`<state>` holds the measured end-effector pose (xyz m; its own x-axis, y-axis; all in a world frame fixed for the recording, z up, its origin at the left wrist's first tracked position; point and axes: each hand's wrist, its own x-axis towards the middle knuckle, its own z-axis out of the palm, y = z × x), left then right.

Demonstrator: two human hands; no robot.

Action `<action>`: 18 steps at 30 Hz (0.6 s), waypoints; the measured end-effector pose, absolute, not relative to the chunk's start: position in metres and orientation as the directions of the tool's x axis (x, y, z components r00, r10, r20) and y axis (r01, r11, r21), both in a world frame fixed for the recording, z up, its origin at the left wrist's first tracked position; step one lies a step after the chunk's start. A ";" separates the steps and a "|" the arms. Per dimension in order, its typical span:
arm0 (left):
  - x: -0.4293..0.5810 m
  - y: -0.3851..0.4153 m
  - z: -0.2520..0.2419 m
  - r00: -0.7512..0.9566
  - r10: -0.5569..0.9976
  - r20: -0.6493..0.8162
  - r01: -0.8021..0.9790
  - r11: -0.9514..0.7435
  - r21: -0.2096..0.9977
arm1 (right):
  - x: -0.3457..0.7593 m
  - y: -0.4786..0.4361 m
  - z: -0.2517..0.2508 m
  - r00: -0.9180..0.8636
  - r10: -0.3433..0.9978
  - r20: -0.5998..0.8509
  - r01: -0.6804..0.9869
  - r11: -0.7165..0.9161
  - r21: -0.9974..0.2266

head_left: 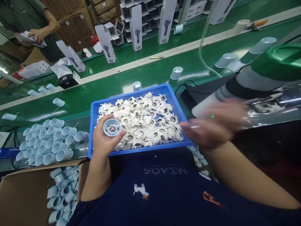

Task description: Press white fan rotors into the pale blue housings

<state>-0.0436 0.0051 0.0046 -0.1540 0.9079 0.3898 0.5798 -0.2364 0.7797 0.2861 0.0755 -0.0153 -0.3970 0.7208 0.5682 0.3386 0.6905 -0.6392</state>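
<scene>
My left hand [103,141] is closed around a pale blue round fan housing [112,127], its open end facing up, at the near left corner of a blue tray [94,108]. The tray is heaped with several white fan impellers [143,121]. My right hand [213,127] is smeared by motion over the tray's right edge, beside a blurred white tool [211,102]; its fingers do not show clearly and I cannot make out whether it holds anything.
Stacked pale blue tubes [49,141] lie left of the tray, more in a cardboard box [28,194] below. Single tubes and white product boxes [136,28] stand along the green conveyor [145,72]. Another person's hand [36,34] works at the far left. A green machine [277,62] sits right.
</scene>
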 end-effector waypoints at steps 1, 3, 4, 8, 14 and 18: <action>-0.039 0.007 0.005 -0.127 0.912 0.390 0.581 -0.250 0.774 | 0.270 0.078 -0.016 -0.546 0.677 0.493 0.408 0.729 -0.550; -0.032 0.009 0.005 -0.092 0.912 0.400 0.590 -0.273 0.759 | 0.241 0.087 -0.020 -0.781 0.577 0.241 0.498 0.807 -0.317; -0.032 0.008 0.006 -0.089 0.911 0.403 0.596 -0.276 0.754 | 0.230 0.094 -0.023 -0.832 0.543 0.116 0.508 0.829 -0.233; -0.037 0.002 0.007 -0.137 0.912 0.387 0.586 -0.241 0.774 | 0.209 0.118 -0.029 -0.826 0.562 -0.038 0.561 0.814 -0.148; -0.041 0.000 0.005 -0.168 0.919 0.356 0.576 -0.202 0.792 | 0.195 0.120 -0.036 -0.713 0.692 -0.108 0.696 0.682 -0.223; -0.039 0.003 0.004 -0.153 0.917 0.368 0.577 -0.219 0.787 | 0.189 0.117 -0.036 -0.639 0.764 -0.092 0.715 0.546 -0.437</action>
<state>-0.0395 0.0032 0.0037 -0.1533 0.9171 0.3679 0.5771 -0.2191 0.7867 0.1892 0.1173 -0.0356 -0.6391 0.7636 -0.0916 0.7149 0.5460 -0.4368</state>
